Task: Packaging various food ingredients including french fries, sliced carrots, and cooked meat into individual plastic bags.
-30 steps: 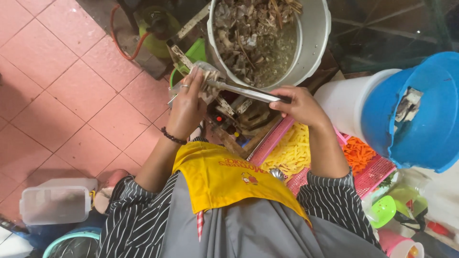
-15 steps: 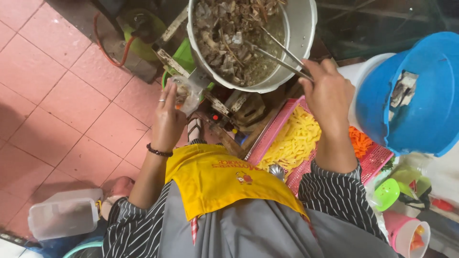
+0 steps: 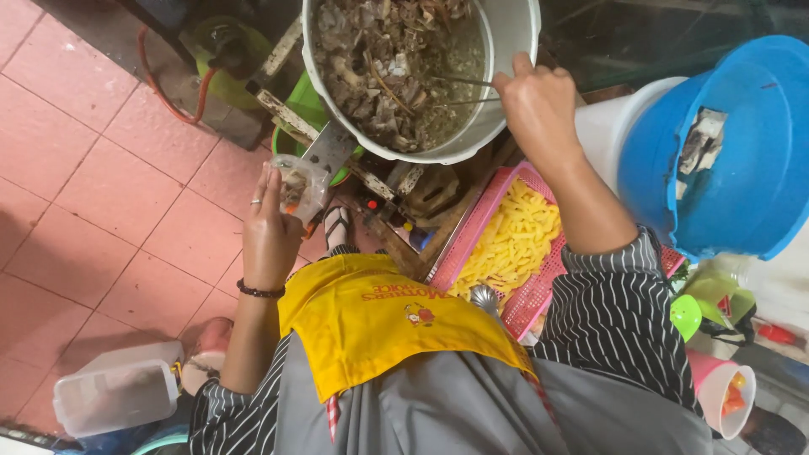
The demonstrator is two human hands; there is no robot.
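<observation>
left hand (image 3: 271, 232) grasping small clear container (image 3: 300, 187) with meat, just below pot rim (image 3: 337, 135). right hand (image 3: 539, 105) clenched on metal tongs (image 3: 459, 91) dipping into broth at pot's right edge.

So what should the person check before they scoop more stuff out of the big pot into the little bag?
1. Tongs held firmly in the right hand: ok, fingers are wrapped round the handles.
2. Tong tips down in the big pot: ok, they reach into the broth among the meat pieces.
3. Food caught between the tips: cannot tell, the tips are lost in the broth.
4. Small clear bag gripped by the left hand: ok.
5. Bag near the pot: ok, just below its rim, though not under the tongs.
6. Bag mouth open: cannot tell.
</observation>
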